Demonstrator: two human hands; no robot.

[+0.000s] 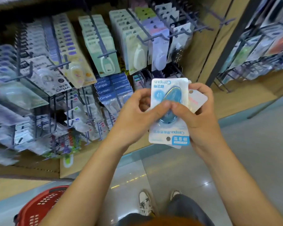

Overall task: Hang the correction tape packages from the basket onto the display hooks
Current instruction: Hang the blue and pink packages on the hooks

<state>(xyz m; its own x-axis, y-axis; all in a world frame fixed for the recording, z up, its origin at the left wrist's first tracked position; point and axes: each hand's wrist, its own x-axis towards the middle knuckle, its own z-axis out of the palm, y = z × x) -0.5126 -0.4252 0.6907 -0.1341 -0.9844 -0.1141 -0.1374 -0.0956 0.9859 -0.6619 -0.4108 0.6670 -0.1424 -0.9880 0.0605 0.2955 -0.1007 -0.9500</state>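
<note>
Correction tape packages: I hold a small stack in front of the hooks, well above the red basket. A blue one is on top and a pink one pokes out behind.
Left hand: curled on the stack's left side, thumb pressing the blue bubble.
Right hand: wrapped round the right side, thumb on the bubble too.
Hole: the blue one's words are upside down, so its hole seems to be at my end.
Slip: I think it needs turning. If both thumbs loosen, packages may slide out onto the floor.
Wrong hook: many kinds hang here, so I may pick a row that does not match.
</note>
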